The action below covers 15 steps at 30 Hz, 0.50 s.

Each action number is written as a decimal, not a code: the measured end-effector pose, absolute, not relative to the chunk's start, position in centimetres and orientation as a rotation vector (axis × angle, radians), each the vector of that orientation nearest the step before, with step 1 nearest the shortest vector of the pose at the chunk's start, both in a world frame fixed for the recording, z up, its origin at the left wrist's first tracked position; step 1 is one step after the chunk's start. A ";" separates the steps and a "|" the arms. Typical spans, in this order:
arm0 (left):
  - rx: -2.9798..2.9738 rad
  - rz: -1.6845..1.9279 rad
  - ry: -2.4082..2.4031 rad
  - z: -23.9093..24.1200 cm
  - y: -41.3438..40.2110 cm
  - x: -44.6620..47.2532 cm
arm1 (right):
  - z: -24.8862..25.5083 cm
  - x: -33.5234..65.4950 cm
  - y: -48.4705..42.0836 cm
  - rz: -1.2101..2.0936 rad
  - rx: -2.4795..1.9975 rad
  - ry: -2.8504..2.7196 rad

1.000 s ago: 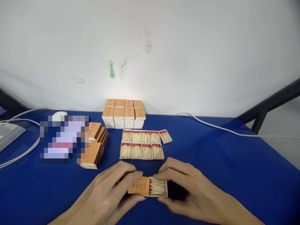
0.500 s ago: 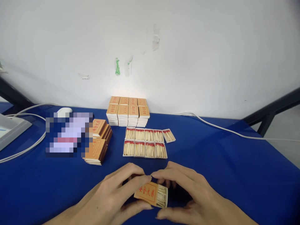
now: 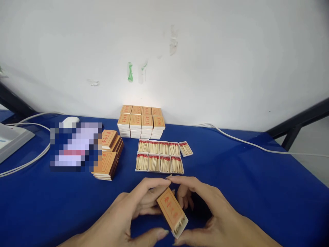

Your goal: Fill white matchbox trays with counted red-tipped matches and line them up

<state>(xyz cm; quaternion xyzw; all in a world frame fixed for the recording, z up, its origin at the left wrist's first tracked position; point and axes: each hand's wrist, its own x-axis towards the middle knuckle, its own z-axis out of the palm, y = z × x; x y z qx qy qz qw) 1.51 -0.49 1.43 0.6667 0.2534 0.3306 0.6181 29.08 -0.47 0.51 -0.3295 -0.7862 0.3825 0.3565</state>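
Observation:
Both hands hold one orange matchbox [image 3: 171, 212] just above the blue tabletop [image 3: 257, 185], near the front edge. My left hand [image 3: 133, 214] pinches its left side between forefinger and thumb. My right hand [image 3: 205, 212] curls round its right side, thumb under the near end. The box is turned lengthwise toward me, and its white tray with matches shows a little at the near end.
Two rows of open match trays [image 3: 160, 157] lie beyond the hands. Behind them stands a block of stacked matchboxes [image 3: 141, 121] by the wall. Flat orange sleeves [image 3: 108, 154] are piled at left, beside a blurred patch, a white mouse [image 3: 70, 120] and cables [image 3: 25, 164].
The matchbox has been turned from lying crosswise to pointing toward me, and the tray that stuck out at the right is now almost wholly inside the sleeve.

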 end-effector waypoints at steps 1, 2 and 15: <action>1.488 0.754 0.556 1.4 -0.8 1.7 | 0.3 29.0 -0.5 0.971 -0.848 -2.031; 1.451 0.755 0.552 1.5 -1.1 1.9 | 0.2 29.0 -0.5 0.942 -0.845 -2.041; 1.359 0.762 0.646 1.2 -1.8 3.3 | 0.6 29.3 -0.1 0.585 -0.862 -2.264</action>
